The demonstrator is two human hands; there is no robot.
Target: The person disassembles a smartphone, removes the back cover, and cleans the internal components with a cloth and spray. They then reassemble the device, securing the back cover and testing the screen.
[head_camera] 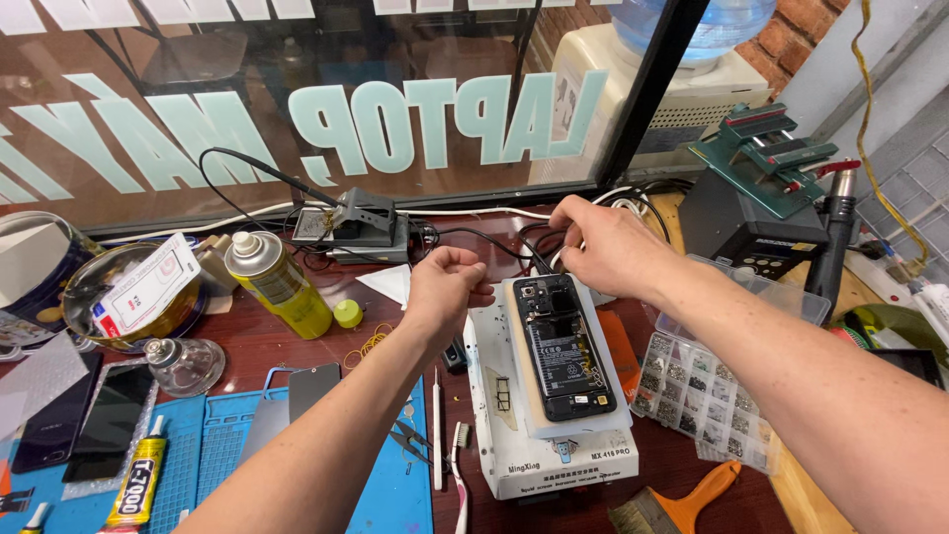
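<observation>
An opened phone [561, 346] with its back off lies face down on a white heating plate [554, 455], showing the battery and boards. My left hand [447, 287] is closed in a fist just left of the phone's top, over the dark table; whether it holds anything is hidden. My right hand [603, 242] reaches past the phone's top edge and pinches black cables [494, 240] that run along the back of the table.
A yellow spray can [279, 285] and a soldering stand [358, 225] sit at the back left. A clear parts box [707, 391] lies right of the plate, a brush [677, 506] in front. Blue mat [222, 465] holds glue tube, phones, tweezers.
</observation>
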